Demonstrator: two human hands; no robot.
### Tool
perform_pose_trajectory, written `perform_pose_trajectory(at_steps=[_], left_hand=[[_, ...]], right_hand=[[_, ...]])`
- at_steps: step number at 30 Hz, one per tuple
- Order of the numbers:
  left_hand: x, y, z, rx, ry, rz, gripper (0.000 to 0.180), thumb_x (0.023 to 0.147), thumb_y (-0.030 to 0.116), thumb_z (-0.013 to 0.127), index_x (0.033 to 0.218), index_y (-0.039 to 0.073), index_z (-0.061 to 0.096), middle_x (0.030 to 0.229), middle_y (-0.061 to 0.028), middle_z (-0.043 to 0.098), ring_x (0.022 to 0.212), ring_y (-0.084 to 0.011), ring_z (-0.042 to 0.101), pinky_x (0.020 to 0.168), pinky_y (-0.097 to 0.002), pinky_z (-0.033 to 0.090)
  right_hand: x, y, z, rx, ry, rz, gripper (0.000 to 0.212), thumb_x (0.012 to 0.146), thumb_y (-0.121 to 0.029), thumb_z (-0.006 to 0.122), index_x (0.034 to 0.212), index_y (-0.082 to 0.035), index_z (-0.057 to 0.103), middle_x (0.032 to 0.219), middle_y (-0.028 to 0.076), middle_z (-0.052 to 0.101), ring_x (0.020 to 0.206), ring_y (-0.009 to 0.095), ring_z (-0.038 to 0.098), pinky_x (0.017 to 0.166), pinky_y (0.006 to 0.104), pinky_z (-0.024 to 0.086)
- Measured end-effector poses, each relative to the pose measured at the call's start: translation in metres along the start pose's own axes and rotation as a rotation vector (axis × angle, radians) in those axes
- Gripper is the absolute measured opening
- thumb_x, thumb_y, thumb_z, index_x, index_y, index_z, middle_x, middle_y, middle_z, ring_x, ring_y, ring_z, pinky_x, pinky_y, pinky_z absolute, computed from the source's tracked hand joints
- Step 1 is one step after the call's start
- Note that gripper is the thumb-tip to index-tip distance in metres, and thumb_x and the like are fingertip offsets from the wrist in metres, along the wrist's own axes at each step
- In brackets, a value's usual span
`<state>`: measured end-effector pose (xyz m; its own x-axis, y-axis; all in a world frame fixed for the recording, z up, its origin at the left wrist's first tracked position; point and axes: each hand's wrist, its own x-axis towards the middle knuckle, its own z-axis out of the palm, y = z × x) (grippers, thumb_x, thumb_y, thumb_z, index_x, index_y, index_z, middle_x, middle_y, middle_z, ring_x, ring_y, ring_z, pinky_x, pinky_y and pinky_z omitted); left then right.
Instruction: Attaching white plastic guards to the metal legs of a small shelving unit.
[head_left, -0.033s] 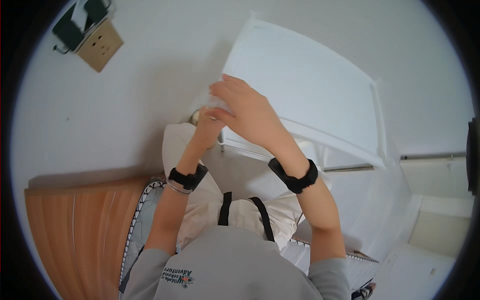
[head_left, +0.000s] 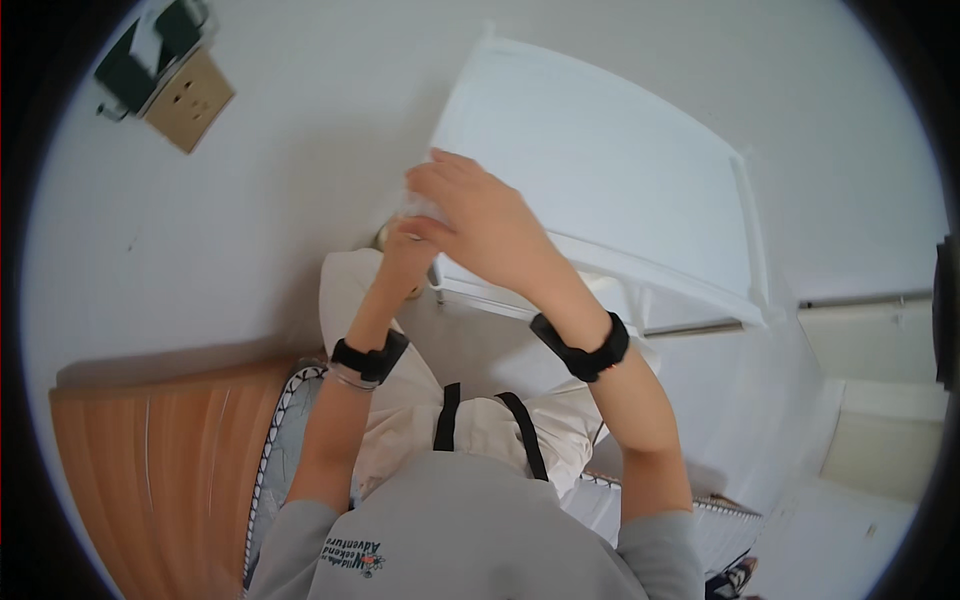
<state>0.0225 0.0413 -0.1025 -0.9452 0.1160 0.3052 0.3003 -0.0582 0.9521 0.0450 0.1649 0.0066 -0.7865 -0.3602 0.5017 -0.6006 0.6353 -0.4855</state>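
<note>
My right hand [head_left: 482, 222] arches over the fingers of my left hand [head_left: 405, 257] near the left edge of a white tabletop [head_left: 600, 150]. Between them shows a small pale, see-through thing [head_left: 424, 208], too blurred to name. The right fingers curl round its far side, with the thumb across its near side. My left hand comes up from below, closed against the same thing; its fingertips are partly hidden behind the right thumb. Both hands are raised in front of the table's edge, and whether they touch the table cannot be seen.
Below the hands are my legs in cream trousers [head_left: 350, 290]. A wooden slatted panel [head_left: 170, 460] stands at the lower left beside a grey, laced-edge cloth seat [head_left: 285, 440]. On the wall at upper left hang a tan board [head_left: 190, 100] and a dark green holder [head_left: 125, 65].
The whole view has shifted a little, so the hands and table sit slightly further left. The hands keep the same hold on the pale thing.
</note>
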Motion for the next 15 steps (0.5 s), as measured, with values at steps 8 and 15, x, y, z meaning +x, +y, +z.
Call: perform_pose_trajectory(at_steps=[8, 15], left_hand=[[0.001, -0.011, -0.019, -0.133, -0.070, -0.200, 0.020, 0.075, 0.002, 0.054, 0.094, 0.001, 0.052, 0.058, -0.0004, 0.050, 0.049, -0.0064, 0.043, 0.042, -0.0214, 0.033], [-0.001, 0.008, 0.002, -0.073, 0.062, -0.271, 0.014, 0.078, 0.003, 0.051, 0.066, 0.006, 0.044, 0.046, 0.0024, 0.032, 0.040, -0.0066, 0.028, 0.039, -0.0212, 0.024]], right_hand=[[-0.046, -0.013, -0.069, 0.227, 0.486, 0.094, 0.024, 0.071, -0.003, 0.058, 0.094, -0.005, 0.053, 0.107, 0.012, 0.048, 0.099, 0.028, 0.048, 0.081, 0.0343, 0.041], [-0.186, 0.045, -0.202, -0.313, 1.211, 0.406, 0.023, 0.075, -0.007, 0.058, 0.097, -0.003, 0.052, 0.102, 0.010, 0.050, 0.106, 0.022, 0.042, 0.086, 0.0317, 0.037]])
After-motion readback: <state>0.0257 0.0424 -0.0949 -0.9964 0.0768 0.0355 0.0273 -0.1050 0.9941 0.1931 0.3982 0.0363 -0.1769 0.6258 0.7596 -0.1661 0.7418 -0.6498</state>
